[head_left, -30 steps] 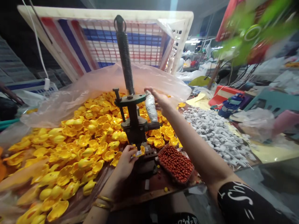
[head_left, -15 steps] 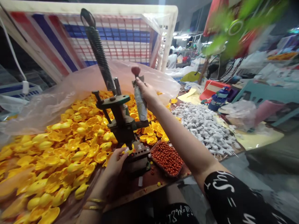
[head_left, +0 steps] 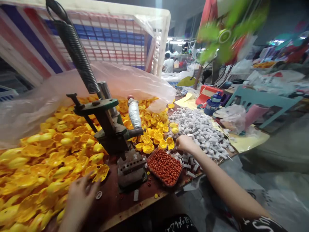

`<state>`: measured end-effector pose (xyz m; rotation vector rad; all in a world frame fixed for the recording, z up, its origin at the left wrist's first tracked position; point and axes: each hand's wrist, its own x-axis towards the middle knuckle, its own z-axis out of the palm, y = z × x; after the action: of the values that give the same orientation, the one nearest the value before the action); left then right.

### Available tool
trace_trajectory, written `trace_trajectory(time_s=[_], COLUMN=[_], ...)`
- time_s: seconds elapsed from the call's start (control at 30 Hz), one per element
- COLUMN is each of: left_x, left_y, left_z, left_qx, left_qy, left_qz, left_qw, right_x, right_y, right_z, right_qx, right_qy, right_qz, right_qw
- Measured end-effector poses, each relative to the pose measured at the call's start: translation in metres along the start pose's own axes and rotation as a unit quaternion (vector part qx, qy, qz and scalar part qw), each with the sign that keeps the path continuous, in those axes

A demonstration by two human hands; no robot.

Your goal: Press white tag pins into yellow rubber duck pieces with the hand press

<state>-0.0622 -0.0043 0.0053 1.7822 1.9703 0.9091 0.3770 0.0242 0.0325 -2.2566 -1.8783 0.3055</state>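
A dark green hand press (head_left: 113, 135) with a long spring and a tape-wrapped lever (head_left: 134, 112) stands on the brown table. My right hand (head_left: 183, 142) rests, fingers curled, on the near edge of a heap of small grey-white parts (head_left: 205, 132), just beyond a tray of red beads (head_left: 164, 166). What it pinches, if anything, is hidden. My left hand (head_left: 79, 198), blurred by motion, is down at the edge of a big pile of yellow plastic shells (head_left: 48, 151), left of the press base (head_left: 131, 169).
A clear plastic sheet (head_left: 120, 80) and a tilted white crate with striped lining (head_left: 108, 35) stand behind the yellow pile. A blurred green fan (head_left: 224, 35), a blue bottle (head_left: 212, 101) and bags lie at the right. A person stands far back.
My right hand let go of the press lever and dropped to the grey-white parts. My left hand left the press base and moved down-left to the yellow shells. The view panned right.
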Motion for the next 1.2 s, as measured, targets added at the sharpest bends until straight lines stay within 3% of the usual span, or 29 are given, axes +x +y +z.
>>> trace_trajectory(time_s=[0.13, 0.27, 0.33, 0.43, 0.53, 0.63, 0.73, 0.83, 0.97, 1.1, 1.2], left_x=[-0.003, -0.023, -0.035, -0.05, -0.061, -0.065, -0.066, -0.065, -0.066, -0.066, -0.063], left_y=[0.0, 0.013, 0.027, 0.05, 0.064, 0.065, 0.059, 0.055, 0.056, 0.054, 0.048], left_z=[0.022, 0.019, 0.014, 0.012, 0.016, 0.019, 0.019, 0.018, 0.017, 0.015, 0.012], left_qx=[0.178, 0.119, 0.057, -0.012, -0.035, -0.028, -0.029, -0.022, -0.033, -0.054, -0.059], left_qy=[0.012, 0.093, 0.121, 0.114, 0.108, 0.115, 0.115, 0.089, 0.054, 0.03, 0.037], left_qz=[-0.002, 0.078, 0.122, 0.189, 0.255, 0.307, 0.34, 0.345, 0.358, 0.366, 0.336], left_qw=[0.984, 0.986, 0.983, 0.975, 0.96, 0.944, 0.933, 0.934, 0.932, 0.929, 0.939], right_x=[-0.009, -0.024, -0.04, -0.07, -0.093, -0.104, -0.112, -0.116, -0.118, -0.12, -0.114], right_y=[0.007, -0.007, -0.036, -0.096, -0.147, -0.173, -0.182, -0.186, -0.188, -0.187, -0.175], right_z=[0.002, -0.006, -0.005, 0.008, 0.03, 0.042, 0.037, 0.027, 0.023, 0.021, 0.013], right_qx=[0.014, 0.184, 0.263, 0.294, 0.201, 0.066, -0.009, -0.014, 0.043, 0.125, 0.193], right_qy=[0.028, 0.104, 0.088, 0.032, 0.02, 0.021, -0.011, -0.045, -0.077, -0.096, -0.088], right_qz=[-0.033, -0.085, -0.137, -0.236, -0.332, -0.389, -0.394, -0.373, -0.357, -0.395, -0.411], right_qw=[0.999, 0.974, 0.951, 0.926, 0.921, 0.919, 0.919, 0.927, 0.93, 0.905, 0.887])
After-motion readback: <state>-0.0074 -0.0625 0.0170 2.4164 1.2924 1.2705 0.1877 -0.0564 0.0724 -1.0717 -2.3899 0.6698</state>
